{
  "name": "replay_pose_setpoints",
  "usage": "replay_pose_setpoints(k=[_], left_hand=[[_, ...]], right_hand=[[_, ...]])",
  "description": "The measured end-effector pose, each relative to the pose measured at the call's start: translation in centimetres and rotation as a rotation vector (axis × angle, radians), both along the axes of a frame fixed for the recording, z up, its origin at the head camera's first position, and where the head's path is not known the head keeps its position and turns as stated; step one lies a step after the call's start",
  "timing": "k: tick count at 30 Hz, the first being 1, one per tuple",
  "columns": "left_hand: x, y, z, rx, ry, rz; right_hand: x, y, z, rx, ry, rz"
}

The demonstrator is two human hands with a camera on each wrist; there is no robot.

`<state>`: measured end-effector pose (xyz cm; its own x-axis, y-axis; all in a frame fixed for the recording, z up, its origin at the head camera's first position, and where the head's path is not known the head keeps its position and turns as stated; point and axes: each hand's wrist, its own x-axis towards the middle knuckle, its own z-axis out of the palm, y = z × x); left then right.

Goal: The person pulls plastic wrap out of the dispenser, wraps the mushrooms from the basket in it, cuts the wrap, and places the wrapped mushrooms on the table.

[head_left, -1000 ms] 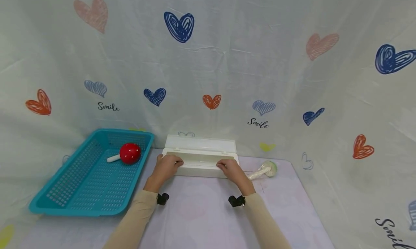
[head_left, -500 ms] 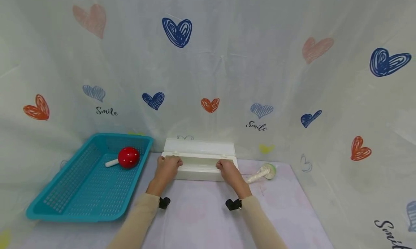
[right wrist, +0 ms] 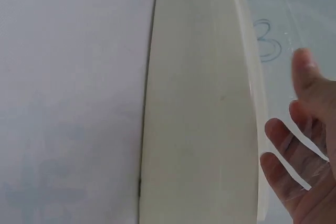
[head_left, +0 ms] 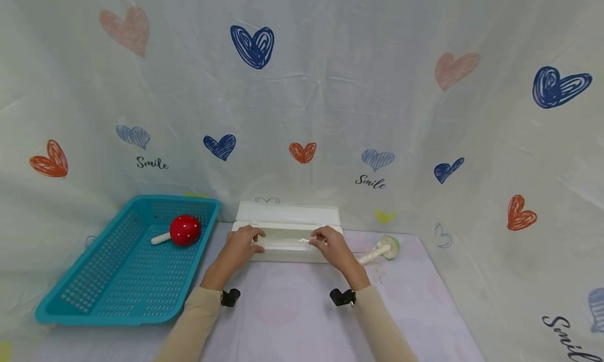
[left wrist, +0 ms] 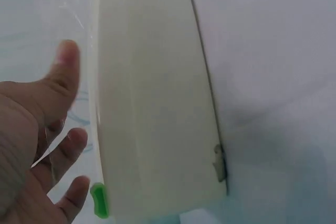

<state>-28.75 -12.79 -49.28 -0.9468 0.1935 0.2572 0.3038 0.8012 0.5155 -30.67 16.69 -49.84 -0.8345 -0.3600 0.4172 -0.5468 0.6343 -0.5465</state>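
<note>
A long white cling film dispenser box (head_left: 289, 255) lies at the table's back edge, its hinged lid (head_left: 288, 213) standing up behind it. Glints of clear film (left wrist: 73, 3) show beside the box in the left wrist view. My left hand (head_left: 238, 248) is over the box's left part, thumb and fingers spread apart. Over the right part is my right hand (head_left: 334, 248), its thumb and fingers likewise apart. Clear film overlaps the fingers (right wrist: 283, 135) in the right wrist view. A small green piece (left wrist: 99, 200) sits at the box's edge near my left fingers.
A blue plastic basket (head_left: 137, 318) stands at the left, with a red white-dotted maraca (head_left: 185, 231) inside. Right of the box lies a pale, green-edged round-headed thing with a handle (head_left: 388, 247), wrapped in clear film. A heart-printed sheet (head_left: 302, 99) hangs behind the table.
Both hands had thumb and fingers together at the box's opening; now they have spread apart. The box, basket and wrapped thing stay where they were.
</note>
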Motion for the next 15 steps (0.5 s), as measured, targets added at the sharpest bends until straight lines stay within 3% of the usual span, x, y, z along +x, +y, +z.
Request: replay_pose_setpoints(k=[3, 8, 15], left_hand=[[0.5, -0.5, -0.3, -0.064, -0.011, 0.017], [1.2, -1.0, -0.8, -0.064, 0.107, 0.097], [1.3, -1.8, -1.1, -0.008, 0.197, 0.152]], right_hand=[[0.4, 0.5, -0.2, 0.058, -0.031, 0.012], [0.6, 1.4, -1.0, 0.112, -0.001, -0.083], [0.6, 2.2, -1.3, -0.004, 0.038, -0.13]])
